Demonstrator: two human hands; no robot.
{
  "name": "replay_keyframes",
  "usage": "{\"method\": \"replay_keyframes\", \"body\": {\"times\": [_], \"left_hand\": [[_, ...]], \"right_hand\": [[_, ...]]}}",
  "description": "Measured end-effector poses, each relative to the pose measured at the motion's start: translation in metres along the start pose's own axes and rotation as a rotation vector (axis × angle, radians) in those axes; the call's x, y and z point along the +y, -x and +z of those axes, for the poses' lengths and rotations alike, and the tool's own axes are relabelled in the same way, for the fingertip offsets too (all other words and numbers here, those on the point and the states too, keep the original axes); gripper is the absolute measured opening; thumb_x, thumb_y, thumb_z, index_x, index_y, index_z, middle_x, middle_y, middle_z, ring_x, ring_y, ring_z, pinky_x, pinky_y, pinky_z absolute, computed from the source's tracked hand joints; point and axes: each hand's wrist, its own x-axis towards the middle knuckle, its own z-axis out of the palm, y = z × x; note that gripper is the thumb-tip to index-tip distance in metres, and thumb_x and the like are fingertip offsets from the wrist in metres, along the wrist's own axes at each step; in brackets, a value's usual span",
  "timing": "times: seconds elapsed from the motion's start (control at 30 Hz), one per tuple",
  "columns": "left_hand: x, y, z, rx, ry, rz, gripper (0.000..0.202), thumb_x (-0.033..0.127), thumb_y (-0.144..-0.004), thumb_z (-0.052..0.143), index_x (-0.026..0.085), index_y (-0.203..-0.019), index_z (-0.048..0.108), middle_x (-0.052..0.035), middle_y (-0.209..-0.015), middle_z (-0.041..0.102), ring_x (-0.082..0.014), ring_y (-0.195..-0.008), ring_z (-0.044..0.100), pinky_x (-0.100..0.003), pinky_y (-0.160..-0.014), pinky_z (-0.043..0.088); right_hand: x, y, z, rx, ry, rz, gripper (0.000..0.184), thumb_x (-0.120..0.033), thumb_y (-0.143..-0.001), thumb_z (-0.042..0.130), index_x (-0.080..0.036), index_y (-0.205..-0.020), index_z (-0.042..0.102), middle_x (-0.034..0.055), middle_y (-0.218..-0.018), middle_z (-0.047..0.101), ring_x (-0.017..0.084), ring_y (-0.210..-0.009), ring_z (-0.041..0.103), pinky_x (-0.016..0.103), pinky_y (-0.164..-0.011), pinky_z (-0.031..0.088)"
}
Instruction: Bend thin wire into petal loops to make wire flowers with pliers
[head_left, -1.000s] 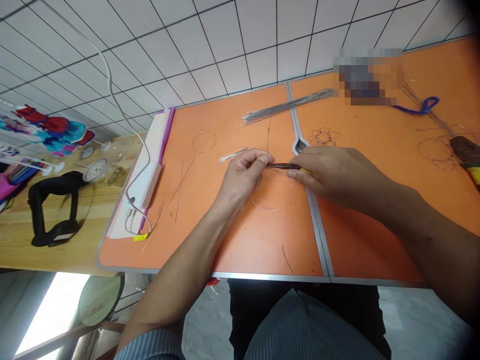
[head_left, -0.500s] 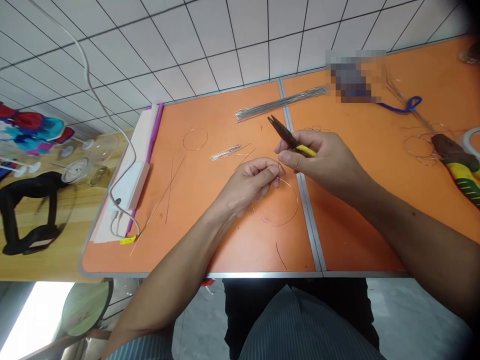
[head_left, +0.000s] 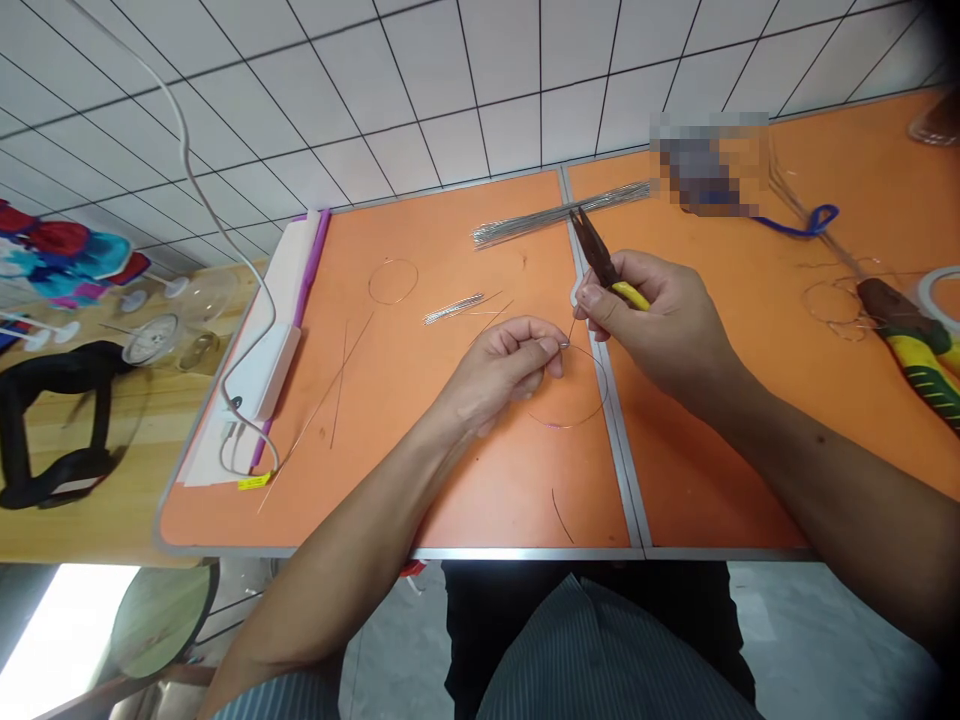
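My left hand (head_left: 517, 365) pinches a thin wire ring (head_left: 604, 392) between thumb and fingertips, above the orange table (head_left: 480, 500). A pair of pliers (head_left: 594, 246) with dark jaws and yellow handles lies in my right hand (head_left: 652, 310), its jaws pointing up and away from the ring. The thumb and finger of that hand also pinch a short wire end (head_left: 574, 328) that runs down to the left fingertips. How the wire end joins the ring is too small to tell. Another wire ring (head_left: 394, 281) lies flat left of my hands.
A long wire bundle (head_left: 525, 221) and a short bundle (head_left: 454, 308) lie beyond my hands. Loose wires (head_left: 322, 400) and a white power strip (head_left: 262, 375) with its cable are at left. Larger yellow-green pliers (head_left: 911, 345) and tangled wire lie at right.
My right hand with the pliers has moved a little to the right, drawing apart from my left hand. The wire ring has shifted and tilted; more of the wire end shows between the hands.
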Motion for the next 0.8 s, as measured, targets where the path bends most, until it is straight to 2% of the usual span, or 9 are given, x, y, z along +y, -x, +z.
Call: {"method": "replay_keyframes", "body": {"times": [0.17, 0.3, 0.4, 0.57, 0.8], "left_hand": [[0.002, 0.0, 0.0, 0.019, -0.017, -0.002, 0.025, 0.037, -0.082, 0.09, 0.019, -0.092, 0.075, 0.0047, -0.068, 0.054, -0.0055, -0.049, 0.028, -0.027, -0.048, 0.013], [0.001, 0.001, 0.001, 0.066, -0.027, 0.001, 0.025, 0.036, -0.078, 0.093, 0.019, -0.09, 0.078, 0.0065, -0.065, 0.046, -0.0059, -0.05, 0.025, -0.028, -0.048, 0.012], [-0.002, 0.0, 0.001, 0.083, -0.047, 0.03, 0.027, 0.036, -0.075, 0.096, 0.02, -0.089, 0.08, 0.0067, -0.064, 0.046, -0.006, -0.051, 0.026, -0.028, -0.049, 0.014], [-0.005, -0.002, -0.001, 0.085, -0.097, 0.096, 0.029, 0.038, -0.075, 0.098, 0.02, -0.084, 0.078, 0.0037, -0.068, 0.055, -0.0081, -0.057, 0.035, -0.028, -0.053, 0.023], [-0.007, -0.004, -0.006, 0.02, -0.022, 0.109, 0.035, 0.046, -0.083, 0.096, 0.019, -0.089, 0.074, 0.005, -0.067, 0.05, -0.0078, -0.056, 0.031, -0.027, -0.053, 0.022]], "right_hand": [[0.002, 0.0, 0.0, 0.006, 0.041, -0.008, 0.021, -0.04, -0.109, 0.057, -0.025, -0.103, 0.069, 0.0089, -0.103, 0.078, 0.025, -0.092, 0.072, 0.04, -0.08, 0.058], [0.001, 0.002, 0.001, 0.009, 0.099, -0.021, 0.02, -0.039, -0.11, 0.055, -0.025, -0.106, 0.07, 0.0091, -0.104, 0.079, 0.026, -0.092, 0.072, 0.04, -0.08, 0.057], [-0.003, 0.004, 0.002, 0.023, 0.144, -0.005, 0.019, -0.037, -0.11, 0.056, -0.025, -0.106, 0.071, 0.0083, -0.098, 0.077, 0.026, -0.087, 0.071, 0.04, -0.076, 0.055], [-0.007, 0.007, 0.002, 0.025, 0.149, 0.0, 0.021, -0.038, -0.11, 0.056, -0.026, -0.11, 0.073, 0.0072, -0.092, 0.075, 0.026, -0.085, 0.069, 0.039, -0.073, 0.053], [-0.009, 0.008, 0.001, 0.095, 0.048, 0.0, 0.015, -0.036, -0.107, 0.063, -0.025, -0.097, 0.069, 0.0056, -0.089, 0.074, 0.023, -0.082, 0.068, 0.038, -0.074, 0.054]]}}
